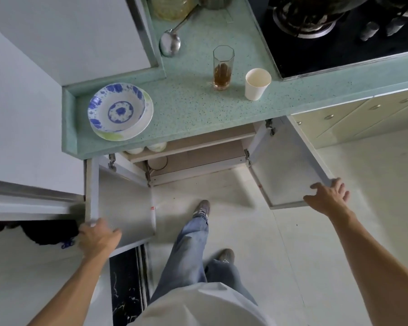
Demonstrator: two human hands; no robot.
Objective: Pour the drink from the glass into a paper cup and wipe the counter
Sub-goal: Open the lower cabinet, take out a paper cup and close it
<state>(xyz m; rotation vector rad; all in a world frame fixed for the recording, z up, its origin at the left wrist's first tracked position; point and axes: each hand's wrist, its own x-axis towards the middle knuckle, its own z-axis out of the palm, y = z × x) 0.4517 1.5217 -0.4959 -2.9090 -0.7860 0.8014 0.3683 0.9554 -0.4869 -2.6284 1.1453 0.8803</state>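
A tall faceted glass (223, 67) with brown drink in its lower part stands upright on the green speckled counter (189, 109). Just to its right stands an empty white paper cup (256, 84). Both cabinet doors under the counter are swung open. My left hand (98, 237) grips the outer edge of the left door (125, 203). My right hand (326, 196) rests on the outer corner of the right door (285, 165), fingers spread over its edge. Both hands are well below and in front of the glass and cup.
Blue-patterned plates (119, 111) are stacked on the counter's left end. A metal ladle (171, 42) lies behind the glass. A black gas hob (339, 31) fills the back right. Bowls (149, 148) sit on the cabinet shelf. My legs and shoes stand on the pale floor.
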